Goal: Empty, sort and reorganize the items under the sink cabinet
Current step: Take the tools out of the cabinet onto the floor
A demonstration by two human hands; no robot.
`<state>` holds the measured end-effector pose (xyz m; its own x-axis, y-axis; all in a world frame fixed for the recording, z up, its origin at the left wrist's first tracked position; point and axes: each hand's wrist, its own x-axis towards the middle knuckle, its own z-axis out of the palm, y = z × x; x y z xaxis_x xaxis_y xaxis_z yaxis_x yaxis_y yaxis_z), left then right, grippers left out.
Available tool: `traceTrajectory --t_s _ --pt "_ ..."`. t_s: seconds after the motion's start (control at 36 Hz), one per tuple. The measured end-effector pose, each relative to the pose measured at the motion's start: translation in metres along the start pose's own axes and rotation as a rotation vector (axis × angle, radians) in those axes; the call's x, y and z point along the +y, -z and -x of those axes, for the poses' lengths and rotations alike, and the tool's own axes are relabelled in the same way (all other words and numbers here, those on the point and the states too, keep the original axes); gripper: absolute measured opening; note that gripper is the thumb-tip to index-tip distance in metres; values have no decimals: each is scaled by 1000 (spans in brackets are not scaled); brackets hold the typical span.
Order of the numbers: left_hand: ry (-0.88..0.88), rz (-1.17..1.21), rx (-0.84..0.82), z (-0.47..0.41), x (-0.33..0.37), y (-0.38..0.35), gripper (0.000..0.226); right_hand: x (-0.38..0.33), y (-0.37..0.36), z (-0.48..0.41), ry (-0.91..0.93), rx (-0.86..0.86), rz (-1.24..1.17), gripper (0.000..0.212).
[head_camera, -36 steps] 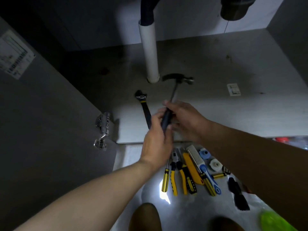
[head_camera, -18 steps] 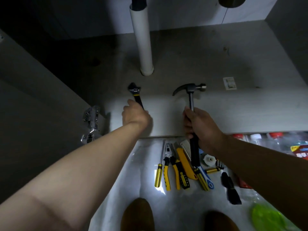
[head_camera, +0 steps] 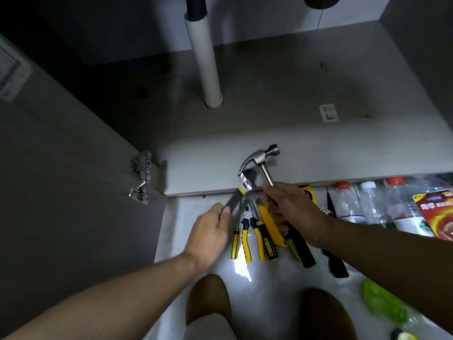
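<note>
Gripping hammer (head_camera: 260, 158) by shaft in right hand (head_camera: 293, 213), head up over cabinet (head_camera: 269, 106) front edge. Pinching wrench (head_camera: 235, 201) handle in left hand (head_camera: 210, 231), its head overlapping hammer claw. Holding both above tool row (head_camera: 247, 244) on floor (head_camera: 269, 285), probably to lay with like tools.

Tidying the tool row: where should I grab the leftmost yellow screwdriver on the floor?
Grip the screwdriver by its striped yellow handle, from the left: that end points toward you, the floor is bare there, and the pliers lie close on its right.
</note>
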<state>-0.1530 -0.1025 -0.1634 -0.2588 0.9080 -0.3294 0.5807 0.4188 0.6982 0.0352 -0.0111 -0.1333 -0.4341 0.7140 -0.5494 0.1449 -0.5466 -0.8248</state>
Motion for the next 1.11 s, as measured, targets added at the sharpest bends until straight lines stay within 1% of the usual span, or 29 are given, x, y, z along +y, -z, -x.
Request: traceTrajectory --t_s 0.08,0.19,0.25,0.36,0.44,0.56,0.69,0.81,0.89,0.97,1.06,1.11 --pt "0 -1 -46 32 -19 -12 31 12 5 10 -11 7 63 40" --pt "124 48 -19 52 -45 -24 34 24 15 19 -26 -31 119 44" --pt "197 43 0 51 -57 -27 33 28 18 22 -31 -53 207 46" --pt "352 91 64 34 -75 -26 34 37 21 23 -121 -143 317 39" --pt "463 154 157 18 -83 -26 35 43 18 21 -216 -210 473 24" --pt "535 164 205 3 -97 -22 31 51 4 16 -359 -266 525 19" --pt "555 184 259 3 -114 -14 32 56 -22 5 -461 -230 511 11" --pt "600 138 293 9 -126 -6 27 58 -48 -12 -491 -176 584 19" --pt "658 94 302 13 -132 -5 19 62 -69 -26 -517 -85 417 11" --pt "677 117 252 17 -134 -9 12 67 -94 -37 -481 -33 280 8" --pt "657 133 211 17 -132 -12 18 77 -112 -44 -405 22 224 11" --pt "649 98 216 15 -129 -12 24 84 -120 -45 -360 34 186 13"
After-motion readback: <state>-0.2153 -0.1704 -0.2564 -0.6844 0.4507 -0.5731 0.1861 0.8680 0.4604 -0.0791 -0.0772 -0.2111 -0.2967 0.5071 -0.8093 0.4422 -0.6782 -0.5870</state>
